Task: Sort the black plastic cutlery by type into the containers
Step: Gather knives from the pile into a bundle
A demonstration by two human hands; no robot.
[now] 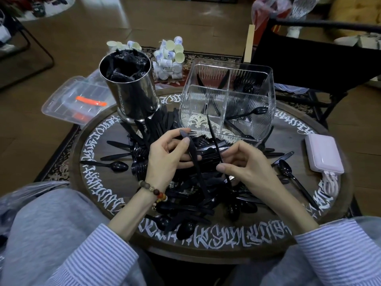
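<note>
Steel cylindrical canister [132,87], far left on round wooden table [97,182], packed with black cutlery. Left hand [165,159] grips black plastic knife [193,159] plus bundled forks. Right hand [245,166] pinches thin black utensil [214,141]. Clear ribbed divided container [226,100] behind holds 2 spoons. Loose pile of black cutlery [195,205] crowds the near rim.

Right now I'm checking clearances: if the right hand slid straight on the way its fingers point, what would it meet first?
The right hand points leftward, so it would likely first meet the bundle of black cutlery held in the left hand; depth is hard to judge.
</note>
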